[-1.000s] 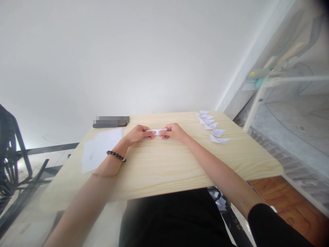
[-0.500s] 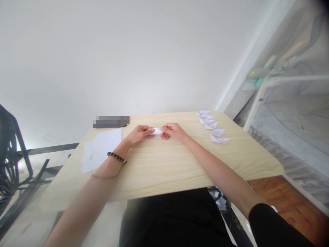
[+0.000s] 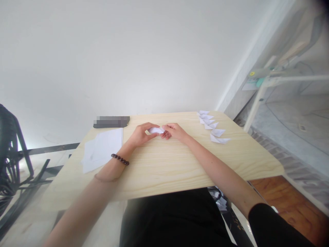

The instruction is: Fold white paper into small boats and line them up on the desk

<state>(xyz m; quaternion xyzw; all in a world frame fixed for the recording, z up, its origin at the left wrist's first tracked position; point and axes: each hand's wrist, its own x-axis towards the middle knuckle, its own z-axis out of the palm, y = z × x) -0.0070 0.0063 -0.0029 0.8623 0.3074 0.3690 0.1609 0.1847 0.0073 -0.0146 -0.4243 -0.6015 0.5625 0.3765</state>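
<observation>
A small folded white paper point(image 3: 155, 130) is held between my two hands above the middle of the table. My left hand point(image 3: 143, 134) grips it from the left, thumb below and fingers above. The right end of the paper is pinched by my right hand point(image 3: 172, 131), whose lower fingers curl underneath. Several folded white paper pieces point(image 3: 211, 125) with pointed ends stand in a slanting row at the right of the table. Loose sheets of white paper point(image 3: 102, 147) lie overlapping at the left, beside my left forearm.
The light wooden table point(image 3: 164, 168) stands against a white wall. A dark, pixelated object point(image 3: 111, 122) lies at its back left corner. On the left is a black chair point(image 3: 12, 147); a brown wooden surface point(image 3: 293, 202) sits low at the right.
My left hand has shifted its grip, its fingers now spread around the paper's upper and lower edges. More of the folded paper shows. My right hand has barely moved.
</observation>
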